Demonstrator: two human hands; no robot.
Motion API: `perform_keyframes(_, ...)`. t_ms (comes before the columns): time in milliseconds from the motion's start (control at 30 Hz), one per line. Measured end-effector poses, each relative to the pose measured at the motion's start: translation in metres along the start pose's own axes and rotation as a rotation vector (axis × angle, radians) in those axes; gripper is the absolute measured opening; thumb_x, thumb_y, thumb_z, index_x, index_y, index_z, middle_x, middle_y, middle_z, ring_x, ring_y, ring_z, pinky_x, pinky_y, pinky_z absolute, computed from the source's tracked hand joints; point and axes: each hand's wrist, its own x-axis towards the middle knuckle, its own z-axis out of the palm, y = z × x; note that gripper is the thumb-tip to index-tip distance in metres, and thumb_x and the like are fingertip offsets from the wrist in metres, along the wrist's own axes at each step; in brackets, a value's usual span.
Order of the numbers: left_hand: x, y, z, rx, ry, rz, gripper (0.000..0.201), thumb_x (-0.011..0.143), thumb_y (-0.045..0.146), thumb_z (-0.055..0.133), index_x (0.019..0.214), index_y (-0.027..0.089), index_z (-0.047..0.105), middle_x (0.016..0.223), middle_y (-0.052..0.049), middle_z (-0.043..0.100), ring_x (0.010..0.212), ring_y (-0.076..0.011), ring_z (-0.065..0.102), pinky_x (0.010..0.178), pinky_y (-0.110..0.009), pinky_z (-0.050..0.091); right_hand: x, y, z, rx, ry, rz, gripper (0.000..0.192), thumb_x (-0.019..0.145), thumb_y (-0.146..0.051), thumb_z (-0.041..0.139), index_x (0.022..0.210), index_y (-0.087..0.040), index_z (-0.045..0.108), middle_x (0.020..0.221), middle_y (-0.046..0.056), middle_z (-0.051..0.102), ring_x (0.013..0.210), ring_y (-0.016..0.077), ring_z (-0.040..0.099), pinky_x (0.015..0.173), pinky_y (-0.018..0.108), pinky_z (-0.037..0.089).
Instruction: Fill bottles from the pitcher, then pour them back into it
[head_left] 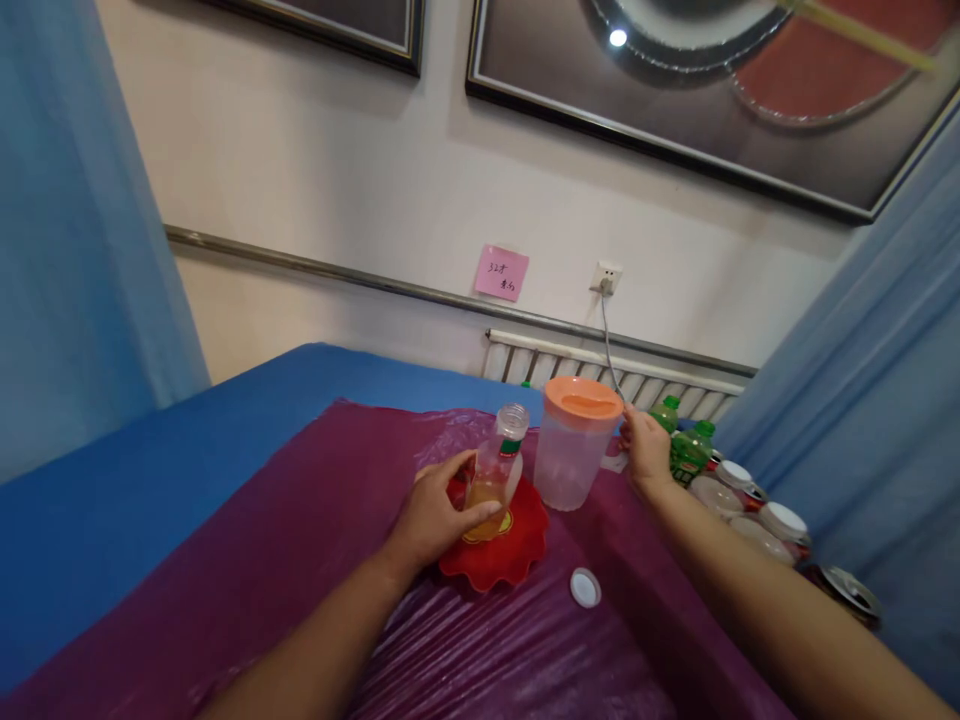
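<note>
— While the left hand (435,515) wraps its fingers round the small clear bottle (496,475), where does that bottle stand?

— On the red scalloped plate (501,560), near the middle of the table, leaning a little toward the pitcher. It is uncapped and holds amber liquid in its lower part. The grasp is firm, thumb on the near side, fingers curled round the body.

— And the right hand (645,450)?

— It closes on the handle of the clear pitcher (570,455), which stands upright just beside the plate, on the right of the bottle. The orange lid (583,398) sits on top of it. The handle itself is mostly hidden behind the hand.

— Anything loose close by?

— A white cap (585,587) lies flat on the purple plastic sheet (285,540), a little nearer than the plate and apart from it.

— Farther out?

— The sheet covers a blue tablecloth (150,470). Past the right hand, off the table edge, stand green-capped bottles (690,445), and beside them white-lidded jars (750,495). On the wall behind hang a pink note (501,272), a socket (606,276) with a cable, and a radiator (600,360) below.
</note>
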Motion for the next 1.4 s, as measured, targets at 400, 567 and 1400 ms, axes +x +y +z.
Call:
perform_keyframes(400, 0.002, 0.01, 0.001, -0.087, -0.063, 0.022, 0.059, 0.068, 0.041, 0.082, 0.12, 0.02, 0.065, 0.122, -0.011, 0.071, 0.113, -0.0314, 0.066, 0.1, -0.048, 0.05, -0.019, 0.019, -0.025, -0.019, 0.083, 0.061, 0.057, 0.074, -0.076, 0.059, 0.078, -0.02, 0.058, 0.071, 0.001, 0.06, 0.068, 0.0173, 0.056, 0.063, 0.03, 0.046)
perform_keyframes(567, 0.003, 0.015, 0.001, -0.083, -0.059, 0.003, 0.059, 0.067, 0.039, 0.082, 0.12, 0.02, 0.064, 0.12, -0.009, 0.072, 0.109, -0.0301, 0.068, 0.099, -0.048, 0.052, -0.069, 0.023, -0.053, -0.082, 0.11, 0.048, 0.049, 0.077, -0.062, 0.064, 0.106, -0.023, 0.058, 0.097, 0.006, 0.065, 0.086, 0.0225, 0.06, 0.076, 0.036, 0.049)
perform_keyframes(1400, 0.002, 0.015, 0.001, -0.136, -0.04, -0.015, 0.063, 0.065, 0.04, 0.084, 0.121, 0.019, 0.064, 0.124, -0.011, 0.07, 0.115, -0.0307, 0.066, 0.103, -0.049, 0.05, -0.108, -0.047, -0.02, -0.082, -0.522, -0.195, 0.024, 0.097, -0.04, 0.053, 0.115, -0.026, 0.061, 0.096, 0.005, 0.066, 0.089, 0.0203, 0.064, 0.08, 0.034, 0.053)
